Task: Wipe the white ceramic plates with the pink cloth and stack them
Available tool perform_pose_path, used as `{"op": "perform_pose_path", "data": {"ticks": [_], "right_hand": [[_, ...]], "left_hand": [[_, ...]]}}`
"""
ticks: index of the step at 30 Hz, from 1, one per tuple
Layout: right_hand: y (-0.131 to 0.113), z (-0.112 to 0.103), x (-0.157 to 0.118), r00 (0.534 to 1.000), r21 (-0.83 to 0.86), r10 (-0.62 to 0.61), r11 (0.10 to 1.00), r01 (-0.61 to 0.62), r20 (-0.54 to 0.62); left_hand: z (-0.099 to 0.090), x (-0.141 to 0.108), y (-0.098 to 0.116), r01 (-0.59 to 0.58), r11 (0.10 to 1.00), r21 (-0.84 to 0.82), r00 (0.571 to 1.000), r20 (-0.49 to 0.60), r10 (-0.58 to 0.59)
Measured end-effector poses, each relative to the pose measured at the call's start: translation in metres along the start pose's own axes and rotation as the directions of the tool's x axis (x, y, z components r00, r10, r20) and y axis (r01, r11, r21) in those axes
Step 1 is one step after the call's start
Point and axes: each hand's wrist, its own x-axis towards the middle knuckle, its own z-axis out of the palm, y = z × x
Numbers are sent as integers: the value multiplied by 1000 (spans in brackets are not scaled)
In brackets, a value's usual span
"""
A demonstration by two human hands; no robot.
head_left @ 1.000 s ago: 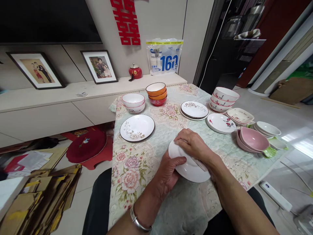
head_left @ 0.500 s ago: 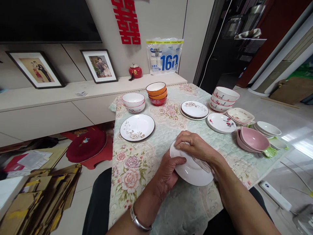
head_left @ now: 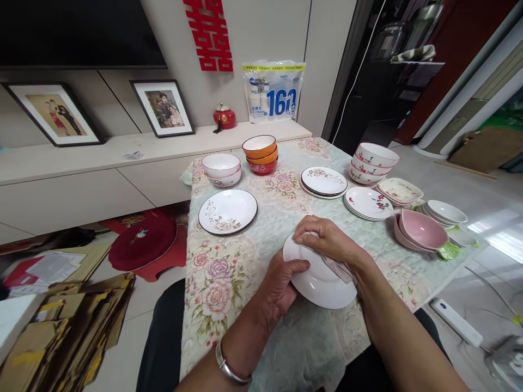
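A plain white plate (head_left: 324, 291) sits tilted in both hands, a little below and right of the middle of the frame. The left hand (head_left: 280, 280) grips its left edge, thumb across the upper face; the fingers underneath are mostly hidden. The right hand (head_left: 327, 239) is closed on a pale cloth (head_left: 338, 269) and presses it against the plate's upper part. Whether the plate's lower edge touches the tablecloth (head_left: 229, 337) cannot be told.

The wiping of this plate looks to be under way and not finished, since cloth and plate are both in hand. A flowered plate (head_left: 227, 211) lies at centre left, and stacked plates (head_left: 324, 181) lie right of centre. White bowls (head_left: 223, 170) and orange bowls (head_left: 260, 149) stand in upper centre, with pink bowls (head_left: 423, 231) at the right. Which of these have been wiped, and how many are left, does not show.
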Motion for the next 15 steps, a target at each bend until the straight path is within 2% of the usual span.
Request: {"op": "perform_pose_path", "data": {"ticks": [3,8,15], "right_hand": [[1,0,1,999,56,41,998,-40,-25],[4,5,3,988,-17,107,994,-110,-115],[7,8,4,982,-77,120,988,-132,-147]], "left_hand": [[0,0,0,-5,1000,-3,1000,-9,5],[1,-1,0,-7,1000,-25,1000,-19,6],[2,-2,0,8,1000,-19,999,-47,-9]]}}
